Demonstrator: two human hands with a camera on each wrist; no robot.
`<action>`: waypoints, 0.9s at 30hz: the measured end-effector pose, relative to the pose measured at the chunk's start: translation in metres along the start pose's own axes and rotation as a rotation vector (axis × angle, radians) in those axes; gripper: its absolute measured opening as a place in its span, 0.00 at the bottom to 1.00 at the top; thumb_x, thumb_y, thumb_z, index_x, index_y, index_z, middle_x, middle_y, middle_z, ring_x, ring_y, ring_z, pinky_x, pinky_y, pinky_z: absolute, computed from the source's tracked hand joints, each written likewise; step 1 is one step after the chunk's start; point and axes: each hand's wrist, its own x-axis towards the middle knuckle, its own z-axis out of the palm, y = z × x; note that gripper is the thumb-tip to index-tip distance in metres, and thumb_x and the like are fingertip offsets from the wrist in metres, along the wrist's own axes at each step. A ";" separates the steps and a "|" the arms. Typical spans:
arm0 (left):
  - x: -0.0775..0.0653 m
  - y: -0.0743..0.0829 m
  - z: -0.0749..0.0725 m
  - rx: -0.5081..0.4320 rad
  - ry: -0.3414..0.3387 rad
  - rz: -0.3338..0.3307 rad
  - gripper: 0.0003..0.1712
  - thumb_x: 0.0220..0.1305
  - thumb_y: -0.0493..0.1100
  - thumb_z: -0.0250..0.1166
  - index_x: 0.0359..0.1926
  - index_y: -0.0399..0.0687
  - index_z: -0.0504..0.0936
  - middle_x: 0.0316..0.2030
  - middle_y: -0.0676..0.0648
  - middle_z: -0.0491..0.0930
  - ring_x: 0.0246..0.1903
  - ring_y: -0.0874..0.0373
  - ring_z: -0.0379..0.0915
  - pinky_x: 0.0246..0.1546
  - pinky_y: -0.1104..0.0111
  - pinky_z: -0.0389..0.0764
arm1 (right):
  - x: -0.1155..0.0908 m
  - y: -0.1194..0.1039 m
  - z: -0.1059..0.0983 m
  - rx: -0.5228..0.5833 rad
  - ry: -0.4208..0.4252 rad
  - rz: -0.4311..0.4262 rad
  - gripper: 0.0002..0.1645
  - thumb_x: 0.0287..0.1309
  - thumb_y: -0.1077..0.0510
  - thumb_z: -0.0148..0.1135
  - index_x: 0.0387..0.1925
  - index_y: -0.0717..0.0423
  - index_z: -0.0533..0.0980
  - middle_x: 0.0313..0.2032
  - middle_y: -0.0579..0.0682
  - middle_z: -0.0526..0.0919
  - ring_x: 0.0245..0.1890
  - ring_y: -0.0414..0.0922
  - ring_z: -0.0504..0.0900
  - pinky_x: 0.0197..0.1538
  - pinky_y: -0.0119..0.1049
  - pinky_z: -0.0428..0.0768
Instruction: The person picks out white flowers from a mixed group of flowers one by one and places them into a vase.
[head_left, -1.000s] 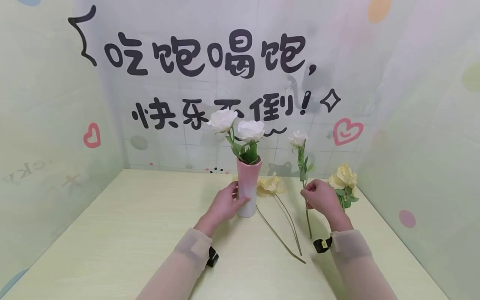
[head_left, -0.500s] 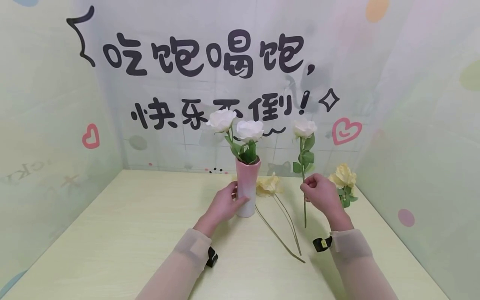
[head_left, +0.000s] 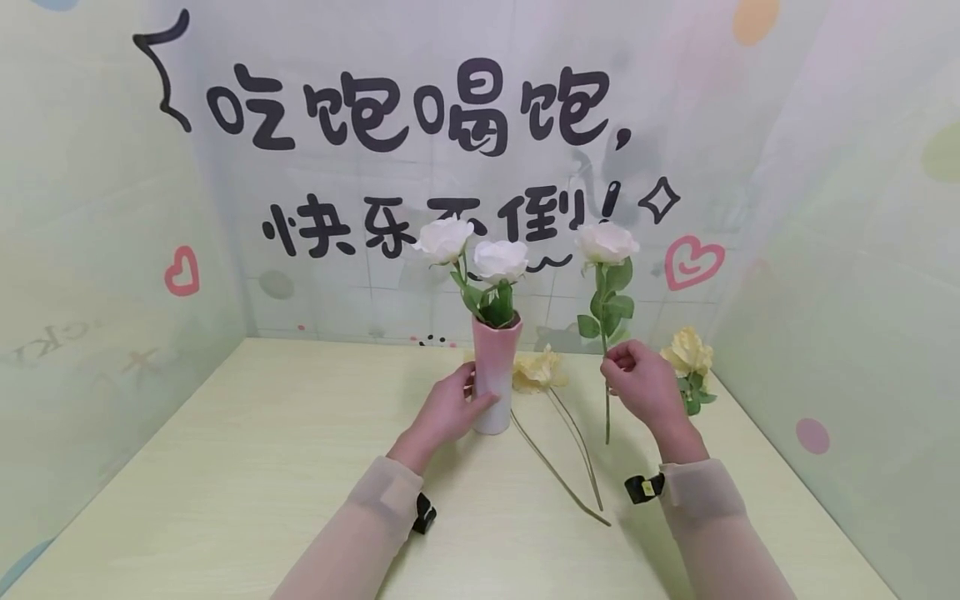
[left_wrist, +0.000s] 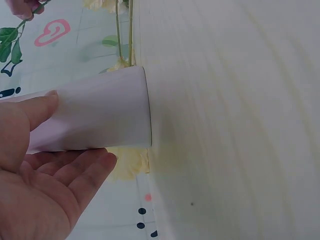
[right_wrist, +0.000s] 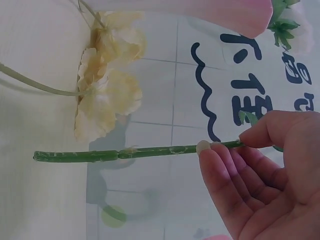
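Observation:
A pink-and-white vase (head_left: 495,358) stands upright on the table, holding two white roses (head_left: 501,261). My left hand (head_left: 450,408) grips the vase low on its left side; the left wrist view shows the thumb on one side of the white lower part (left_wrist: 100,110) and the fingers on the other. To the right of the vase, my right hand (head_left: 641,385) pinches the green stem (right_wrist: 150,152) of a pale pink-white rose (head_left: 607,243). That rose is held upright, and its bare lower stem hangs below the fingers, apart from the vase.
Yellow flowers (head_left: 542,371) with long bare stems lie on the table (head_left: 300,467) between the vase and my right hand. Another yellow flower (head_left: 688,352) with green leaves is behind the right wrist, near the right wall. A printed backdrop (head_left: 337,50) rises behind the table.
The rose in my right hand has turned so its bloom faces forward and its leaves spread out, and its stem end has risen slightly. The left hand and vase have stayed put.

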 end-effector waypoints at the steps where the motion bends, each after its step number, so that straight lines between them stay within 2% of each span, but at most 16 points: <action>1: 0.000 0.000 0.000 0.001 0.001 -0.001 0.35 0.69 0.47 0.65 0.71 0.39 0.62 0.63 0.40 0.70 0.57 0.49 0.70 0.57 0.55 0.77 | 0.000 -0.001 0.000 0.002 0.006 -0.001 0.11 0.64 0.55 0.58 0.42 0.58 0.77 0.32 0.53 0.81 0.26 0.45 0.82 0.27 0.38 0.82; 9: 0.001 0.001 0.000 -0.009 0.000 0.002 0.35 0.70 0.46 0.65 0.70 0.39 0.63 0.63 0.40 0.70 0.57 0.49 0.70 0.57 0.54 0.77 | 0.003 -0.006 -0.001 0.040 0.056 -0.040 0.10 0.64 0.57 0.57 0.43 0.59 0.77 0.34 0.53 0.82 0.27 0.46 0.84 0.28 0.39 0.85; 15: 0.002 0.000 0.002 0.000 -0.005 -0.004 0.35 0.70 0.47 0.65 0.71 0.39 0.63 0.63 0.41 0.70 0.57 0.49 0.70 0.57 0.55 0.77 | 0.002 -0.013 -0.005 0.070 0.091 -0.082 0.09 0.65 0.58 0.57 0.42 0.59 0.77 0.33 0.54 0.82 0.26 0.45 0.83 0.27 0.34 0.86; 22: 0.002 0.000 0.002 0.009 0.000 -0.011 0.36 0.69 0.47 0.65 0.71 0.40 0.63 0.64 0.41 0.70 0.57 0.50 0.70 0.57 0.55 0.77 | 0.007 -0.032 -0.009 0.094 0.139 -0.155 0.11 0.67 0.55 0.57 0.43 0.59 0.78 0.33 0.52 0.82 0.27 0.44 0.82 0.27 0.32 0.86; 27: 0.001 0.000 0.001 0.005 0.004 -0.010 0.35 0.70 0.47 0.65 0.71 0.40 0.63 0.63 0.41 0.70 0.57 0.50 0.70 0.57 0.55 0.77 | 0.015 -0.053 -0.015 0.152 0.177 -0.207 0.13 0.68 0.54 0.56 0.44 0.60 0.77 0.33 0.52 0.82 0.28 0.42 0.82 0.30 0.31 0.86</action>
